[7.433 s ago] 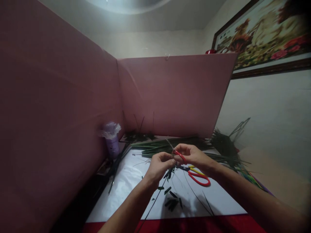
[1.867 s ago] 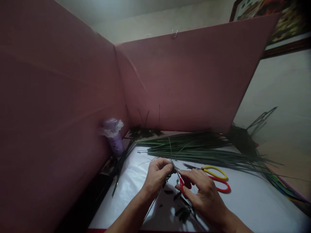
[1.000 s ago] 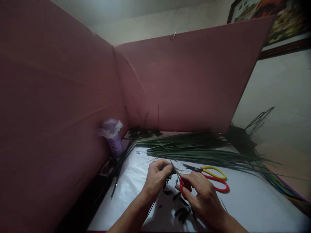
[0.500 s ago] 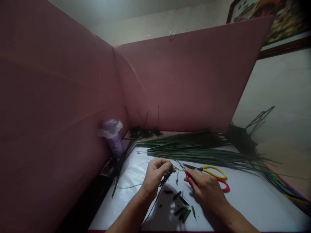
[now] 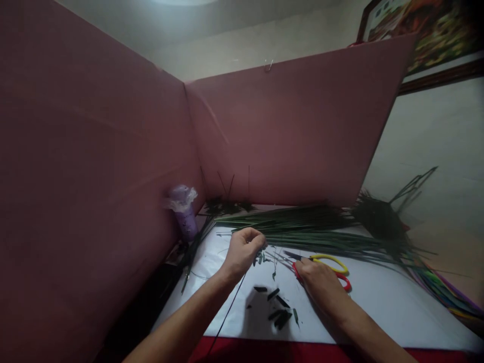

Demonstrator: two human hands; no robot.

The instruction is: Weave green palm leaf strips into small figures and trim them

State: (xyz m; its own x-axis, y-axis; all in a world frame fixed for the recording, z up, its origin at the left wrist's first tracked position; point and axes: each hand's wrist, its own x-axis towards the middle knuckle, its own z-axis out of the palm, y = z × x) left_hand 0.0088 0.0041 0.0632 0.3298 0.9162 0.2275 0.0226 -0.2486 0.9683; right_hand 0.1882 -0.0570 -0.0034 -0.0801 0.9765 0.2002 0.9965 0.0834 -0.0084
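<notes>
My left hand (image 5: 244, 251) is closed in a pinch around a dark green leaf-strip piece (image 5: 260, 258), partly hidden by my fingers. A long thin dark stem (image 5: 229, 310) trails from below this hand toward the front edge. To the right, my right hand (image 5: 321, 285) is closed low over the table on small red-handled scissors (image 5: 296, 271), whose thin metal blades point left toward the leaf piece. Just behind that hand lie larger scissors (image 5: 329, 260) with yellow and red handles. Several short cut green pieces (image 5: 282, 316) are scattered on the white sheet (image 5: 378, 312) below.
Long green leaf strips (image 5: 302, 237) lie across the back. A purple bottle (image 5: 186, 219) in clear plastic stands at left. Pink boards (image 5: 295, 126) wall the left and back. Coloured strips (image 5: 448, 292) lie at right, and red cloth (image 5: 230, 349) shows at the front edge.
My left hand has moved slightly up and away with the leaf piece, its fingers now covering more of it. My right hand and the small scissors are lower and flatter. The view has shifted slightly.
</notes>
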